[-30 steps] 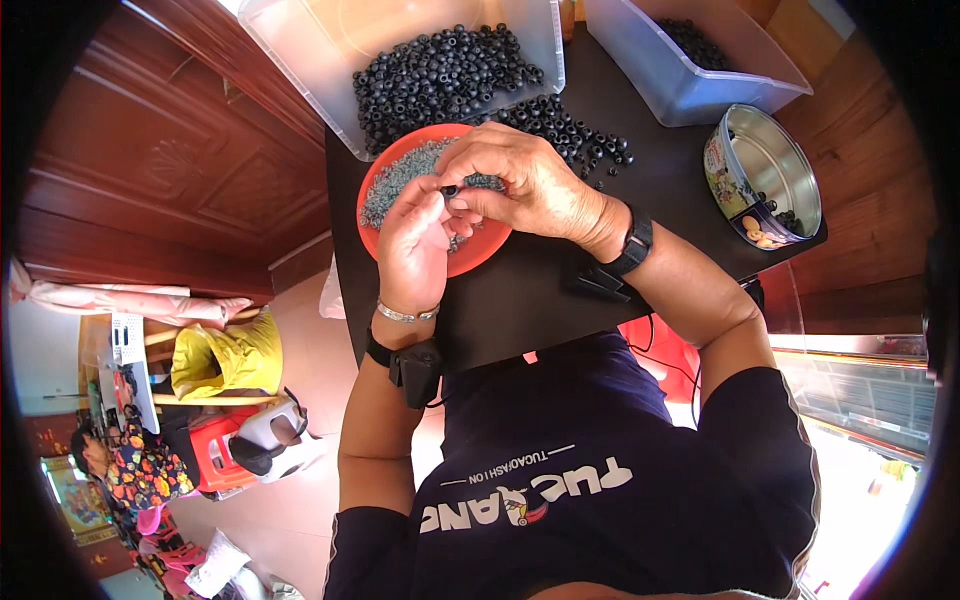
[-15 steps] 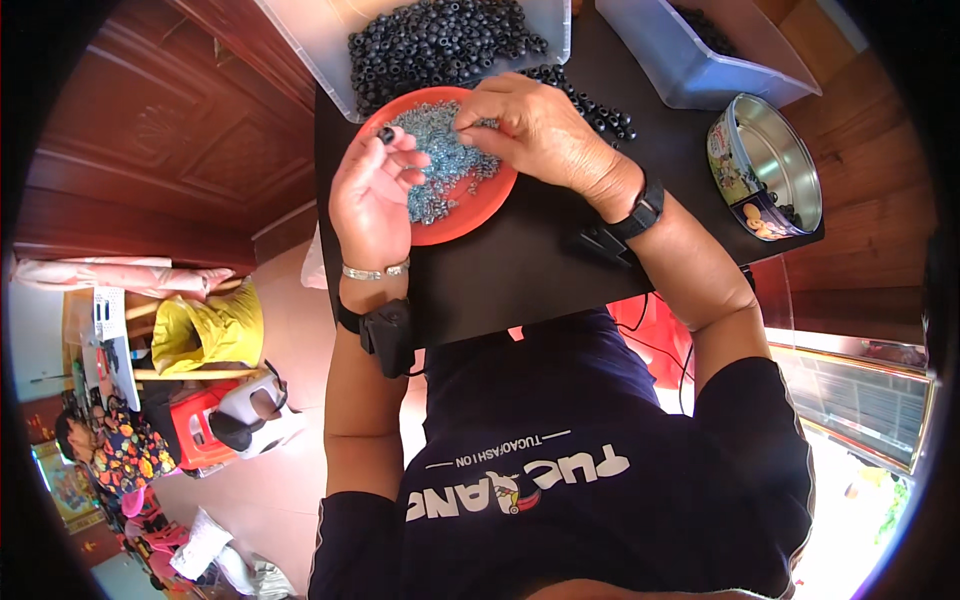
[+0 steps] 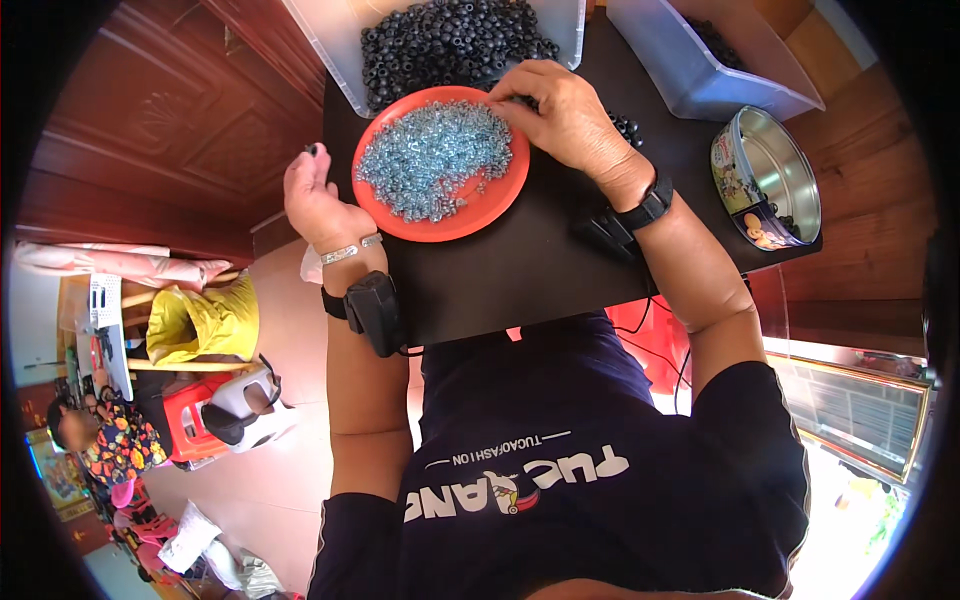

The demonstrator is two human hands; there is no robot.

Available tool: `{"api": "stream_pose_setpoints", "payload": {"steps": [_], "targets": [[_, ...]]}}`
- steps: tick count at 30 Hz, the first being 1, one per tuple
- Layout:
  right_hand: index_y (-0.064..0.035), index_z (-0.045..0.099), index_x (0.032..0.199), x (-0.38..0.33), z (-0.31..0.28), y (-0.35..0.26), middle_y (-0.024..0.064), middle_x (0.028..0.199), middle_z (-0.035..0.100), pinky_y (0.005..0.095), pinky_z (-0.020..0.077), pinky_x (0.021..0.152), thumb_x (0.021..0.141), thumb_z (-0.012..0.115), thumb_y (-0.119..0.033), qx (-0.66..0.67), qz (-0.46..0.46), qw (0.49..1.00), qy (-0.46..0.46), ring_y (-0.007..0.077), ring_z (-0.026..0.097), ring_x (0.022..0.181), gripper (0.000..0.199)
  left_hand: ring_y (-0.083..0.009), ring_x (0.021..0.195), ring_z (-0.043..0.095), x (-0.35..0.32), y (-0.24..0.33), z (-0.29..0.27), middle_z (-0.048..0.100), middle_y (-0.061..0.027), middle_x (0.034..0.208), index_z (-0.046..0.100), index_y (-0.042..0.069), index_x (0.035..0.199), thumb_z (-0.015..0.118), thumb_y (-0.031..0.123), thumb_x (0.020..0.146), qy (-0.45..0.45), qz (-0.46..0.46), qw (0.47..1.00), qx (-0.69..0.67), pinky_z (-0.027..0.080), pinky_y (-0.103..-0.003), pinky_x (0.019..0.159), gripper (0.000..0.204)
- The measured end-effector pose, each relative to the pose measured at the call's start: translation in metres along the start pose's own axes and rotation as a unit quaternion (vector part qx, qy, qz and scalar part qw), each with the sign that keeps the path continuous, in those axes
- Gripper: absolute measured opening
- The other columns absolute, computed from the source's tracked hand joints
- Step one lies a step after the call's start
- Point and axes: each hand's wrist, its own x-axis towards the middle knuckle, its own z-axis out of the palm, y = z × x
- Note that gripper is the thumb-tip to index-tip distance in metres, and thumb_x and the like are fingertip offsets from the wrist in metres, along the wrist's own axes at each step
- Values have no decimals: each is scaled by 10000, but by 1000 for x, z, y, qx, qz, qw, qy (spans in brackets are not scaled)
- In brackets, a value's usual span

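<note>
Red plate (image 3: 470, 215) upper centre of frame, on black table (image 3: 520, 270), heaped with small silver parts (image 3: 435, 160). We note right hand (image 3: 565, 115) at plate's upper right rim, fingers curled together over parts; whether anything pinched, we cannot tell. Left hand (image 3: 315, 190) just left of plate, off table edge, fingertips pinched on small dark piece (image 3: 311, 150). Clear bin (image 3: 340, 50) of black rings (image 3: 450, 40) above plate, touching it. Second bin (image 3: 700, 70) upper right. Round tin (image 3: 765, 190) right of frame, well apart from plate.
</note>
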Motion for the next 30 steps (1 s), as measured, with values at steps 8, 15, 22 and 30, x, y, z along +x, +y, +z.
{"api": "stream_pose_setpoints", "payload": {"steps": [8,15,22,30], "targets": [[-87,652,829,-4,0,-15,49,872,618,363,501,765,718,709,-65,48,-46,995,-79,266,590,888,126,-259,983,594,15,-22,-11,645,-140,974,583,2,931,574,170,895,-91,-105,985,-102,442,-389,956,172],[-86,664,800,-8,6,-17,49,861,592,353,491,827,680,694,-125,-21,-132,982,-136,251,581,926,130,-250,995,594,13,-29,-6,662,-128,976,585,11,926,563,188,907,-130,-120,976,-125,444,-387,959,179],[-86,652,821,-10,10,-21,54,926,575,347,508,767,691,692,-92,-76,-101,981,-144,251,591,925,136,-209,1010,592,3,-24,1,660,-91,1008,594,56,962,563,216,908,-122,-24,992,-32,404,-380,964,172],[-107,657,785,-11,13,-15,66,847,589,361,515,732,740,658,-135,-44,-64,989,-125,259,612,864,53,-206,898,629,-16,-9,2,661,-85,956,573,65,1000,554,221,895,-190,-12,980,-55,449,-312,789,189]]}}
